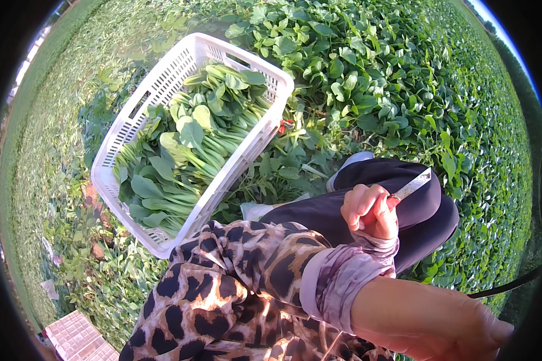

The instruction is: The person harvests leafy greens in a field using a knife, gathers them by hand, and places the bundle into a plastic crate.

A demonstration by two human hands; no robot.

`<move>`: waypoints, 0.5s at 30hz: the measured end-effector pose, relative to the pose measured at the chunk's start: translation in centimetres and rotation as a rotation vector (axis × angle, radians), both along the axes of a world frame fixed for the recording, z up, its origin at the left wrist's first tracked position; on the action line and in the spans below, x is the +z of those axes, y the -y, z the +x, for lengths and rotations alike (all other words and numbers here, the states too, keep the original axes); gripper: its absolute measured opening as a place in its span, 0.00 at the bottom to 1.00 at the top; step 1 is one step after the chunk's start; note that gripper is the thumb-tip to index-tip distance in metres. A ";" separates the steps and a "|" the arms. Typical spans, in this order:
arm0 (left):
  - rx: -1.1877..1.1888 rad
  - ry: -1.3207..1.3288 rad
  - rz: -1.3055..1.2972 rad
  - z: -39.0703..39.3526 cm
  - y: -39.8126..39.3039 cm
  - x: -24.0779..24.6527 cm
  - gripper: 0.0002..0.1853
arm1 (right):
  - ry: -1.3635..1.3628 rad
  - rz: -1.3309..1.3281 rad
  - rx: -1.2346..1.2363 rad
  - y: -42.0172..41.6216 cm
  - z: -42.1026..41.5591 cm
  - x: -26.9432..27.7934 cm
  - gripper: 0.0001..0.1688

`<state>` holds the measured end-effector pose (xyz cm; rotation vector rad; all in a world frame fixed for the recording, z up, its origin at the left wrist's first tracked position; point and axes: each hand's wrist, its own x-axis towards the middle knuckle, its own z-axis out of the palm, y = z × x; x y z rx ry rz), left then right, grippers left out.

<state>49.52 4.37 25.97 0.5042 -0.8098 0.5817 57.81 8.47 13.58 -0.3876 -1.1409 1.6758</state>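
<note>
My right hand (372,210) is closed around a short knife (413,184), its pale, stained blade pointing up and right above my dark-trousered knees. Across the lower right, close to the camera, stretches my left forearm with a rolled lavender cuff. My left hand (474,327) lies at the picture's edge, its fingers mostly hidden, so its grip is unclear. A white plastic crate (239,180) stands left of my legs. Bunches of leafy greens with pale green stems (207,153) lie inside it. Neither hand touches the crate.
Dense low green plants (366,85) spread above and right of my legs. A red item (285,125) lies by the crate's right side. A pale plastic bag (255,210) sits beside my thigh. Another pale crate (74,334) is at the lower left. A dark cord (506,285) crosses the right edge.
</note>
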 end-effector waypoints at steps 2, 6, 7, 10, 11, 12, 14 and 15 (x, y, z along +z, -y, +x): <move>-0.007 -0.022 0.031 0.4 -0.3 -0.4 0.20 | -0.043 -0.002 -0.020 -0.1 0.1 0.3 0.20; -0.021 -0.072 0.109 1.3 -0.3 -1.0 0.18 | -0.096 -0.108 -0.221 0.2 1.4 1.6 0.19; -0.035 -0.087 0.135 1.4 -0.3 -1.1 0.17 | -0.109 -0.135 -0.297 0.6 2.0 2.1 0.19; -0.055 -0.156 0.234 0.6 -0.9 -1.8 0.15 | 0.042 -0.030 -0.410 0.9 6.0 4.3 0.18; -0.046 -0.189 0.280 0.0 -1.3 -2.1 0.15 | 0.077 0.038 -0.384 0.6 8.0 5.3 0.18; -0.038 -0.224 0.326 -0.9 -1.9 -2.4 0.14 | 0.078 0.040 -0.472 0.9 9.8 6.1 0.18; -0.014 -0.302 0.404 -2.6 -3.8 -2.8 0.13 | 0.088 0.002 -0.648 1.6 13.4 7.6 0.18; -0.006 -0.340 0.435 -2.9 -4.8 -2.7 0.12 | 0.083 0.017 -0.677 1.8 15.2 8.3 0.19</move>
